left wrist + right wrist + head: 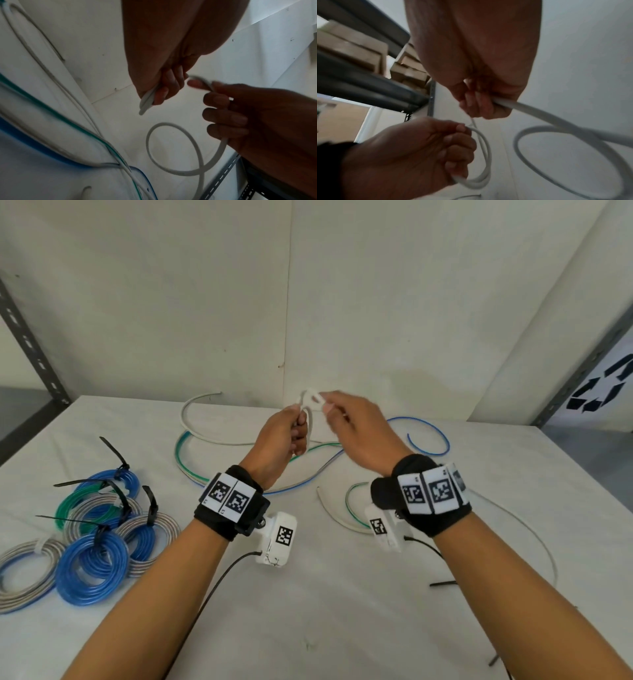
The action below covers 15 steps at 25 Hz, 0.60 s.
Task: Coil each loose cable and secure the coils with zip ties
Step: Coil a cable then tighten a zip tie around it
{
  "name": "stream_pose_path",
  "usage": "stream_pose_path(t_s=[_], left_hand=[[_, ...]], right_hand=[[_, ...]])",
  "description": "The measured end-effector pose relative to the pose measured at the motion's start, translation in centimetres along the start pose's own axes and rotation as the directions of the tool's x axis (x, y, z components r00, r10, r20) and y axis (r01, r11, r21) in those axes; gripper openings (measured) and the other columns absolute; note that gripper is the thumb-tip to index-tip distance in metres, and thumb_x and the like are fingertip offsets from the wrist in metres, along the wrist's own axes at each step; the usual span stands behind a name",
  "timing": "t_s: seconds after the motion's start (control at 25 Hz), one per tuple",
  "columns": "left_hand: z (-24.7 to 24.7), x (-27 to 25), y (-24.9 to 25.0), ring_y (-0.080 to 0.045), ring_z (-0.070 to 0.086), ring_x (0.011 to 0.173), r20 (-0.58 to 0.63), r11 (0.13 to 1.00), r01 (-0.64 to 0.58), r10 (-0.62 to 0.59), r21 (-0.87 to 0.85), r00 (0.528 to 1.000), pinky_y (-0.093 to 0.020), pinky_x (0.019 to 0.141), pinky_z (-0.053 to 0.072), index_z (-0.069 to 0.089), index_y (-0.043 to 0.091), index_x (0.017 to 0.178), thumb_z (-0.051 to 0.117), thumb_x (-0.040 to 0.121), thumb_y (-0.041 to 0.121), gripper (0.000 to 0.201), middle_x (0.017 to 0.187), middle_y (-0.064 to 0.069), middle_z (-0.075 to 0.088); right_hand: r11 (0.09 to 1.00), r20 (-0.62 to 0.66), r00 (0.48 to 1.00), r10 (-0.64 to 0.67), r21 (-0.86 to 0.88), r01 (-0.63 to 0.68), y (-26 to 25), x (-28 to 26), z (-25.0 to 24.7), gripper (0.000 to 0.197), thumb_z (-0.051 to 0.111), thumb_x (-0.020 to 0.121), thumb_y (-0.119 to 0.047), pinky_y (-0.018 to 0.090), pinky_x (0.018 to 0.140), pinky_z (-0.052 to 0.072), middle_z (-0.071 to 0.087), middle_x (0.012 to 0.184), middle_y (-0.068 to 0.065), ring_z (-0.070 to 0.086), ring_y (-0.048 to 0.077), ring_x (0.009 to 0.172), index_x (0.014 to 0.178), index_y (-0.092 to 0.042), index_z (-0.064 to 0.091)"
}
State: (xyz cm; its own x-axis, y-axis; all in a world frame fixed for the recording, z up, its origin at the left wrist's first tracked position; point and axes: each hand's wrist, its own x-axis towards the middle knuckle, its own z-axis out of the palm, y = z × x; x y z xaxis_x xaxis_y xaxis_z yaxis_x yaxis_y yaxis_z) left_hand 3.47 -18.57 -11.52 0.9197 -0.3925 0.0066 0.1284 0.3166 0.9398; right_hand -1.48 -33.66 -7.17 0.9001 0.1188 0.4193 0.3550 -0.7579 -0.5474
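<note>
1. Both forearms reaching up from the bottom edge of the head view, each wrist wrapped in a black band with white marker tags.
2. Left hand [284, 436] raised above the counter [342, 594], grip closed round a small bundle of loops of the white cable [310, 405]; in the left wrist view the loops [147, 100] pinned between curled fingers and palm.
3. Right hand [356, 429] just beside the left, grip pinching the same white cable at the top of the coil; in the right wrist view the cable [530, 109] leaving the curled fingers and sweeping into one wide loose loop below.
4. Coil held up in the air between the two hands, over the far middle of the counter, hands nearly touching.
5. Beneath and beyond the hands, loose cables [212, 467] sprawled across the counter: white, green and blue strands in long open curves, one blue end [428, 436] curling at the right.
6. Near the right wrist, another short white-and-green length [346, 511] lying bent on the counter, plus a long pale strand arcing toward the right edge.
7. At the left side, finished coils [92, 563] in blue, green and grey clustered together, overlapping, each cinched with a black zip tie [150, 505] whose tail sticks up.
8. One spare black zip tie [442, 583] lying flat to the right of the right forearm.
9. Grey slotted shelf uprights flanking the counter on both sides; plain pale wall behind.
</note>
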Motion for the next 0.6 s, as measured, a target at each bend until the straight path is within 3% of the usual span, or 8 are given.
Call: stream_pose_path(t_s=[0.08,0.24,0.36,0.4,0.48,0.6], left_hand=[[0.4,-0.3,-0.2,-0.010,0.021,0.050,-0.032,0.999,-0.012,0.010,-0.051,0.999,-0.025,0.054,0.024,0.044,0.017,0.078,0.030,0.109,0.024,0.035,0.056,0.008,0.028],[0.7,-0.5,0.4,-0.011,0.020,0.051,-0.118,0.989,-0.049,0.032,-0.139,0.992,-0.026,0.055,0.025,0.043,0.018,0.076,0.030,0.109,0.026,0.037,0.056,0.008,0.028],[0.6,-0.4,0.9,-0.011,0.022,0.050,-0.133,0.977,-0.064,0.037,-0.203,0.990,-0.023,0.052,0.028,0.046,0.016,0.078,0.031,0.110,0.027,0.037,0.055,0.008,0.029],[0.6,-0.5,0.9,-0.010,0.024,0.050,-0.131,0.974,-0.066,0.038,-0.215,0.991,-0.023,0.052,0.030,0.048,0.016,0.079,0.032,0.110,0.027,0.037,0.054,0.008,0.031],[0.6,-0.6,0.8,-0.009,0.035,0.050,-0.115,0.973,-0.059,0.034,-0.224,0.993,-0.022,0.054,0.036,0.053,0.014,0.081,0.032,0.110,0.026,0.038,0.056,0.006,0.041],[0.4,-0.5,0.6,-0.010,0.046,0.058,-0.060,0.967,-0.017,0.002,-0.253,0.998,-0.023,0.060,0.039,0.060,0.011,0.083,0.032,0.109,0.028,0.042,0.067,0.000,0.046]], right_hand=[[0.995,0.043,0.994,-0.098,-0.009,0.098,-0.5,-1.1,1.2,0.027,0.044,0.107,-0.021,0.026,0.064,0.041,0.050,0.066,-0.018,0.049,0.002,0.062,0.121,-0.016,0.066],[0.986,-0.154,0.988,-0.029,0.161,0.054,-0.1,-1.7,1.6,0.027,0.045,0.107,-0.021,0.029,0.059,0.037,0.044,0.061,-0.009,0.040,0.010,0.057,0.123,-0.018,0.066],[0.987,-0.102,0.993,-0.061,0.141,0.075,-0.2,-2.4,1.8,0.035,0.047,0.106,-0.025,0.036,0.062,0.045,0.052,0.065,0.007,0.049,0.023,0.062,0.139,-0.025,0.059],[0.989,-0.079,0.994,-0.072,0.126,0.082,-0.2,-2.6,2.0,0.037,0.048,0.106,-0.026,0.037,0.064,0.047,0.054,0.066,0.006,0.050,0.023,0.063,0.142,-0.027,0.056],[0.990,-0.038,0.990,-0.137,0.024,0.138,-0.2,-2.9,2.5,0.038,0.049,0.105,-0.025,0.037,0.064,0.048,0.057,0.068,-0.004,0.049,0.018,0.062,0.143,-0.029,0.054],[0.912,0.090,0.978,-0.186,-0.354,0.206,0.0,-3.1,3.3,0.040,0.045,0.106,-0.027,0.039,0.058,0.044,0.058,0.075,0.000,0.053,0.024,0.066,0.146,-0.026,0.049]])
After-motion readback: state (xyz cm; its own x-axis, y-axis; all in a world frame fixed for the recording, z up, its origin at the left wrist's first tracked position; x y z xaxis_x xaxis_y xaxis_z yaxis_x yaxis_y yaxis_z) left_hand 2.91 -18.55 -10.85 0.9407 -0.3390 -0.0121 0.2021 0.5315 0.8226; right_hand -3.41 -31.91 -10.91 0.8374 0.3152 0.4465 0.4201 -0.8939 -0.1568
